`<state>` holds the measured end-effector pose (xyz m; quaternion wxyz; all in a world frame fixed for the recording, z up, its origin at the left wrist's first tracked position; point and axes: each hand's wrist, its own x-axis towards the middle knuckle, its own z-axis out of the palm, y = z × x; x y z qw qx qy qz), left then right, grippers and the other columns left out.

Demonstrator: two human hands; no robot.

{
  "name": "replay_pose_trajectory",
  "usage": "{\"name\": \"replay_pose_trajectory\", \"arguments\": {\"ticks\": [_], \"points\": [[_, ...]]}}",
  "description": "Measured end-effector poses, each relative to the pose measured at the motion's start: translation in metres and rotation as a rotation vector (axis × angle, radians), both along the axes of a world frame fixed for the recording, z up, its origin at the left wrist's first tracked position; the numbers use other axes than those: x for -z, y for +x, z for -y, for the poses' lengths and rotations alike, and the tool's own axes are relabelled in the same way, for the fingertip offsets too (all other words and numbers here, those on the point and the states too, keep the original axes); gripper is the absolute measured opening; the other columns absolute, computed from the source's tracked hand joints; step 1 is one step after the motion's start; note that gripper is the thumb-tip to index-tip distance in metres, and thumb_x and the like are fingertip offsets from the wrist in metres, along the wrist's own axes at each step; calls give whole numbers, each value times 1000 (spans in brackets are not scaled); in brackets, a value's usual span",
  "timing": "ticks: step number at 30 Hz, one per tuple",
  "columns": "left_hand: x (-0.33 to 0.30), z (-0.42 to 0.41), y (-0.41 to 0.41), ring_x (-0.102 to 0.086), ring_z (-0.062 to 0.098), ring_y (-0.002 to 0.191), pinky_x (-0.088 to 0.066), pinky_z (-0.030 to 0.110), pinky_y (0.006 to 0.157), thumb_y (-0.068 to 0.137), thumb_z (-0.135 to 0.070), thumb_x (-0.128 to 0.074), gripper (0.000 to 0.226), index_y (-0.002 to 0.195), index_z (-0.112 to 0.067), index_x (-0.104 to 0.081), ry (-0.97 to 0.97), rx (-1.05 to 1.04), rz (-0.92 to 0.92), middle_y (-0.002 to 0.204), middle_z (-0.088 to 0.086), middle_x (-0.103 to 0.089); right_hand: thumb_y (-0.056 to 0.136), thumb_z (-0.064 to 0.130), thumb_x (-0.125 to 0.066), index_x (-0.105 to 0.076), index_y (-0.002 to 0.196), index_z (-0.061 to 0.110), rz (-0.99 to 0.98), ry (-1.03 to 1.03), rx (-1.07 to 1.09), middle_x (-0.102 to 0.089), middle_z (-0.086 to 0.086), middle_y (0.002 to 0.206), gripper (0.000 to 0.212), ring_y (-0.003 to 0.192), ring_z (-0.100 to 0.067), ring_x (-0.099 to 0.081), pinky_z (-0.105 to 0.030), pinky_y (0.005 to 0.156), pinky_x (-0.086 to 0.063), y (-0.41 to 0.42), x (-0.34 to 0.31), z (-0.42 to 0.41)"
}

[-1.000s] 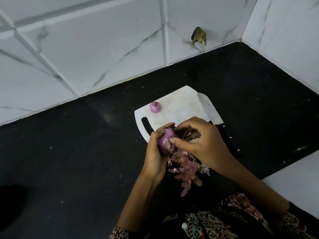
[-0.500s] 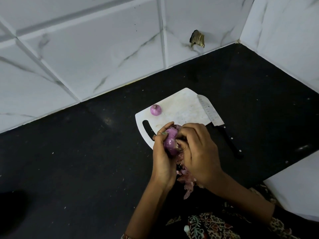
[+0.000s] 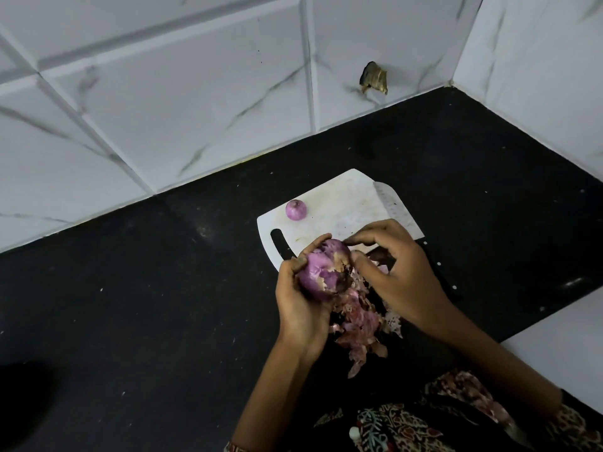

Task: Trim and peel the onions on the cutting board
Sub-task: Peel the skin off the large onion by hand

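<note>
head view:
left hand [image 3: 301, 300]: grip curled round the big onion [image 3: 323, 272], fingers wrapped from the left and underneath, holding it up off the bench [image 3: 146, 305].
big onion: purple, partly peeled, ragged bits of skin clinging to its right side; sits over the near left corner of the cutting board [image 3: 342, 207].
right hand [image 3: 401, 275]: fingers bent, thumb tip at the onion's right side, index tip near its top. Can't tell if the grip has pinched a bit of skin or closed on nothing.
small onion [image 3: 296, 210]: already peeled, alone on the board's far left part, well apart from both hands.
cutting board: white, handle slot at the near left edge, lies flat on the black bench.
knife [image 3: 396, 207]: blade resting on the board's right edge, black handle running toward the person, partly hidden under the right hand.
peel pile [image 3: 362, 324]: pink and brown skins heaped on the bench just below the hands, near the board's near edge.
wall [image 3: 163, 109]: white marbled tiles behind the bench, a brown scrap [image 3: 373, 77] stuck on it.
</note>
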<state>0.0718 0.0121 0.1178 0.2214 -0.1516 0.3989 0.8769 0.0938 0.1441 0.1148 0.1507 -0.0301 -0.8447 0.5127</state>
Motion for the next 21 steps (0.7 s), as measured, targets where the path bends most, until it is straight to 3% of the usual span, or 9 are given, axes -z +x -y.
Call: {"name": "replay_pose_trajectory", "arguments": {"ticks": [2,4,6,12,16,21], "points": [[0,-1,0,-66,13,70,-52,24,61,91,-22,-32,37,101,-5,-63,-5,4,-17,80,5,-71,76,33,-71,-68,97,19,-39,29,-63,-58,5,96,25,94,-8,-57,-18,81,-46,4,-8,6],[-1,-2,1,-65,15,75,-53,25,65,90,-20,-31,38,107,-3,-62,20,-8,-18,85,8,-69,72,37,-73,-69,97,14,-78,125,-80,-59,3,93,34,89,-7,-58,-14,77,-46,5,-12,12],[-2,-3,1,-62,19,82,-51,27,71,87,-21,-34,42,114,0,-59,30,-33,-10,93,11,-65,74,38,-70,-70,92,10,-143,200,-54,-61,1,88,33,83,-11,-60,-19,73,-48,5,-12,16],[-2,-5,2,-63,18,78,-52,26,71,89,-21,-36,37,113,-1,-56,52,-83,4,89,11,-63,84,17,-65,-73,87,1,-396,358,33,-68,-6,80,18,77,-15,-62,-22,72,-50,6,0,25],[-1,-5,3,-64,17,76,-54,24,63,92,-21,-34,42,121,1,-56,41,-101,20,92,12,-65,85,13,-64,-72,84,0,-426,403,33,-67,-8,80,15,75,-19,-62,-28,69,-51,5,4,23],[-4,-7,4,-67,17,78,-55,26,63,91,-19,-35,39,115,-2,-60,48,-83,20,97,13,-67,87,16,-59,-66,83,1,-384,396,76,-63,-7,80,17,73,-18,-59,-26,66,-48,4,5,22]]}}
